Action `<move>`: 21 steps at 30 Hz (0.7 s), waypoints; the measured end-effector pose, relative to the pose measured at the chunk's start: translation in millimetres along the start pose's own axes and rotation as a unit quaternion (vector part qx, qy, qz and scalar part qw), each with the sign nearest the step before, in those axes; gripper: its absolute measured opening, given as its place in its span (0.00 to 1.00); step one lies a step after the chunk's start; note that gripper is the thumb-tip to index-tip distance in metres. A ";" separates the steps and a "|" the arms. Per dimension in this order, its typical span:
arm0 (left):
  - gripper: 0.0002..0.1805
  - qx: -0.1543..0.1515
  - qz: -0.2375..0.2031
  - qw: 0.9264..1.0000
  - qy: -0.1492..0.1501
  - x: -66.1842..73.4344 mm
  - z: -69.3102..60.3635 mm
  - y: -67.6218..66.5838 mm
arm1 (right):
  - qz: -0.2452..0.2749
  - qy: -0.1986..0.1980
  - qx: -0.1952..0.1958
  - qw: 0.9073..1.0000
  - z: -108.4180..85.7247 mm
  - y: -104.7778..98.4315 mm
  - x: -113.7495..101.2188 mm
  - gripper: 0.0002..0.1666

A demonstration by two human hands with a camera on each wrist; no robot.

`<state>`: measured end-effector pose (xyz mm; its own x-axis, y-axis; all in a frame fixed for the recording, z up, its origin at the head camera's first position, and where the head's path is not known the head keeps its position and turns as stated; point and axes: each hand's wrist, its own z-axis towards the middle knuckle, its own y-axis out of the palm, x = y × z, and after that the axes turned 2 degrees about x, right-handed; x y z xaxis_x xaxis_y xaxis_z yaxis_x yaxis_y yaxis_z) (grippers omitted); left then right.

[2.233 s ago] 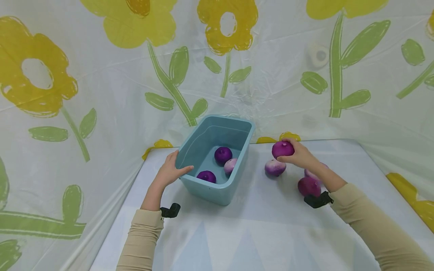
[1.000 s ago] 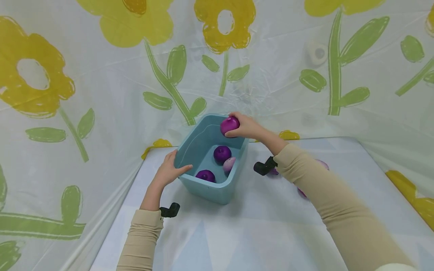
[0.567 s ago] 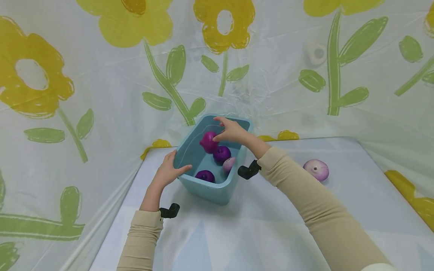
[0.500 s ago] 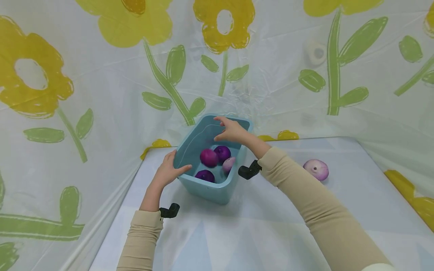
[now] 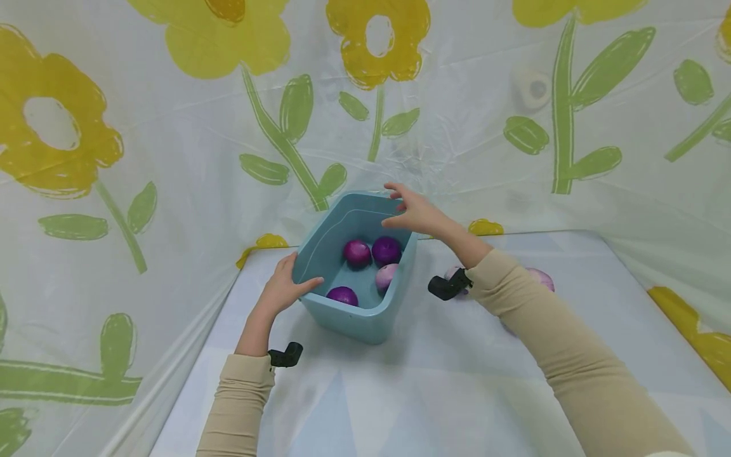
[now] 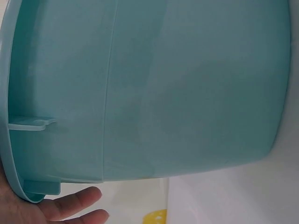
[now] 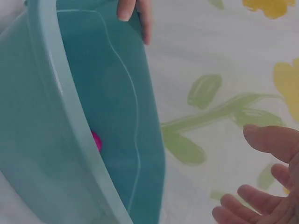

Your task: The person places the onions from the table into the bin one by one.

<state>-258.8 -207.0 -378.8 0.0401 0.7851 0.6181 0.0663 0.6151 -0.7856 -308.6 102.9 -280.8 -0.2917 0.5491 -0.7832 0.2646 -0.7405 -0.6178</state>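
Observation:
A blue-green plastic tub (image 5: 348, 325) stands on the table with several round purple onions in it: a magenta one (image 5: 356, 253), a dark purple one (image 5: 386, 251), a pale one (image 5: 386, 277) and another (image 5: 342, 296) by the near wall. My left hand (image 5: 285, 285) holds the tub's left rim, thumb over the edge; in the left wrist view its fingers (image 6: 77, 204) lie outside the wall. Above the tub's right far rim my right hand (image 5: 419, 212) is spread and holds nothing, as the right wrist view also shows this hand (image 7: 268, 186).
To the right of the tub, partly hidden by my right wrist and sleeve, lie a pale purple onion (image 5: 540, 278) and another (image 5: 454, 273). A small part of a third shows under the sleeve. Behind the table hangs a flower-patterned curtain (image 5: 457, 139).
My right hand carried the magenta onion over the tub and let it drop in, then moved back to the right and up. Onions inside shifted slightly. My left hand stayed on the rim.

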 end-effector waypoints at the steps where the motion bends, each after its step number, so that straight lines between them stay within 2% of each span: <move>1: 0.56 0.000 -0.002 1.000 0.000 -0.2 0.2 0.2 | -0.003 -0.004 0.006 1.000 -3.2 -4.2 2.2 0.47; 5: 0.56 0.000 -0.005 1.000 0.001 -0.9 1.0 0.4 | -0.008 -0.011 0.033 0.999 -21.0 -21.2 12.5 0.46; 11: 0.56 0.001 0.000 1.000 0.002 -0.2 1.5 0.1 | -0.007 0.002 0.055 0.998 -56.8 -39.7 34.2 0.44; 21: 0.56 -0.001 0.009 1.000 -0.004 0.4 0.2 0.2 | -0.006 0.001 0.049 0.999 -110.4 -46.6 106.0 0.43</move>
<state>-259.0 -206.5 -378.8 0.0335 0.7968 0.6033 0.0674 0.6004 -0.7968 -250.3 238.4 -342.8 -0.2919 0.5599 -0.7754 0.1703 -0.7674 -0.6182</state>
